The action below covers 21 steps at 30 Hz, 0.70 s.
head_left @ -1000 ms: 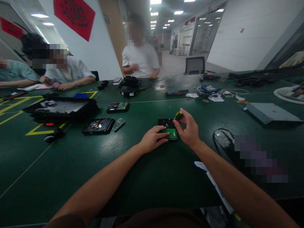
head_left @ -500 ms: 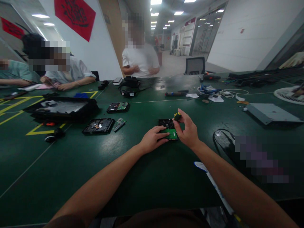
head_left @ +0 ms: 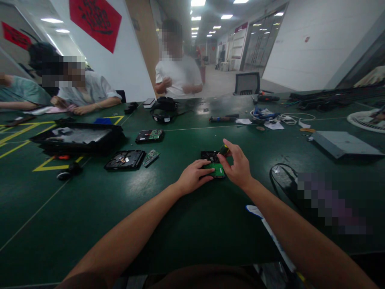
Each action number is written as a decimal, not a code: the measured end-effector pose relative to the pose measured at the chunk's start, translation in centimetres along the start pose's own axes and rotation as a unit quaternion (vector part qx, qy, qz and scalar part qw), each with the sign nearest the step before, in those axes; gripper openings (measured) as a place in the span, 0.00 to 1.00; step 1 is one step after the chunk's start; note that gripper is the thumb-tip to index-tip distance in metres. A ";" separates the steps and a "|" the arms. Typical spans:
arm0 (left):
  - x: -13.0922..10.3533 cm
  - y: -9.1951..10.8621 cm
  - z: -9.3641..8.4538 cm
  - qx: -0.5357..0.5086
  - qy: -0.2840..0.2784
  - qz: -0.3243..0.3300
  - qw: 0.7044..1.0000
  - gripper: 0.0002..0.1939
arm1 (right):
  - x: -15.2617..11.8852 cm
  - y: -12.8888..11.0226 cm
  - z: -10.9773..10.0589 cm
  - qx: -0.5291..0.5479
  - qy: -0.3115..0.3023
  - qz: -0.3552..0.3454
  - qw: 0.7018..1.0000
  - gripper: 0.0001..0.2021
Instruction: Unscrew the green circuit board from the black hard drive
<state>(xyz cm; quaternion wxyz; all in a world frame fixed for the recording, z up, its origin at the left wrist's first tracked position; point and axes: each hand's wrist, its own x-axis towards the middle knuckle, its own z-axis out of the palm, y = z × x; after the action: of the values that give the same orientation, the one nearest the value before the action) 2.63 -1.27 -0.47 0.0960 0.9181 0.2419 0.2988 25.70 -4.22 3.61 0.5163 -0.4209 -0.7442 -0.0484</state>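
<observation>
A hard drive (head_left: 208, 155) lies on the green table before me, its green circuit board (head_left: 219, 168) facing up. My left hand (head_left: 196, 175) grips its left side, fingers over the board and thumb along the near edge. In my right hand (head_left: 236, 162) is a small screwdriver (head_left: 224, 149) with a black and yellow handle, pinched between thumb and fingers above the drive's right side. The screwdriver's tip is too small and covered to make out. Left of the hands are a second hard drive (head_left: 124, 159), a loose circuit board (head_left: 151, 157) and a third hard drive (head_left: 149, 135).
A black tray (head_left: 114, 138) stands at the left. To the right lie a grey metal box (head_left: 345, 143), a black strap (head_left: 275, 170) and tangled cables (head_left: 264, 113). A black headset-like device (head_left: 164, 109) rests farther back. Several people are across the table and at the left.
My right hand's fingers have shifted around the screwdriver handle, which now leans slightly differently. The left hand and the drive stay put. Across the table, a person's hand has risen a little.
</observation>
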 end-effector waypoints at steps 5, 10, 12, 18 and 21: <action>0.0 -0.1 0.1 -0.003 0.001 0.002 1.000 0.17 | 0.3 -0.4 -0.4 -0.010 -0.014 -0.012 1.000 0.32; 0.0 0.0 0.1 -0.002 0.001 -0.002 1.000 0.17 | 0.2 -0.6 -0.3 0.015 -0.017 -0.004 1.000 0.33; 0.0 0.1 -0.1 -0.003 -0.001 -0.004 1.000 0.18 | 0.1 -0.4 -0.2 0.015 -0.002 0.009 1.000 0.33; 0.1 0.2 -0.2 -0.008 -0.002 -0.006 1.000 0.17 | -0.1 -0.1 -0.1 -0.005 0.016 0.014 1.000 0.30; 0.0 0.2 -0.1 -0.007 -0.001 -0.009 1.000 0.17 | -0.1 -0.3 -0.2 0.008 0.002 0.013 1.000 0.31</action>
<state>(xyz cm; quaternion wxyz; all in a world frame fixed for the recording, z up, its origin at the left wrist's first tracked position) 2.67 -1.40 -0.35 0.1052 0.9155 0.2482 0.2986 25.65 -4.54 3.73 0.5213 -0.4263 -0.7384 -0.0370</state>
